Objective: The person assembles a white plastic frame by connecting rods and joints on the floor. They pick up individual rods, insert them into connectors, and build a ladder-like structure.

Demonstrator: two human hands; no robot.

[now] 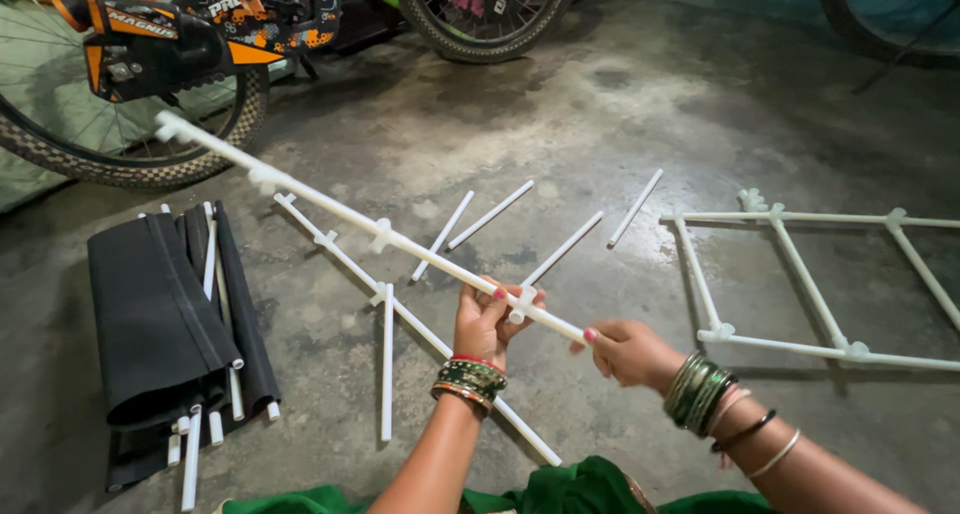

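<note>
Long rod: I hold a white plastic rod (370, 229) with several clip connectors along it, slanting up and away from me toward the bicycle's rear wheel (120, 94), its far end raised off the floor.
Left hand: my left hand (487, 319) is closed around the rod at the connector nearest me, fingers curled over it and thumb behind.
Right hand: my right hand (625, 349) pinches the near end of the rod between thumb and fingertips, just beside my left hand.
Below the rod: a second long rod (420, 329) lies on the concrete floor (600, 124) under the held one, with a short white tube (387, 364) standing off it at a joint.
Beyond the rod: four loose white tubes (565, 246) lie scattered on the floor, past my hands.
Right of the rod: an assembled white ladder-like frame (800, 274) lies flat, well apart from my right hand.
Left of the rod: folded black fabric (160, 324) with white tubes poking from its hems sits on the floor, near the bicycle wheel.
Near edge: green cloth (560, 489) shows beneath my forearms.
</note>
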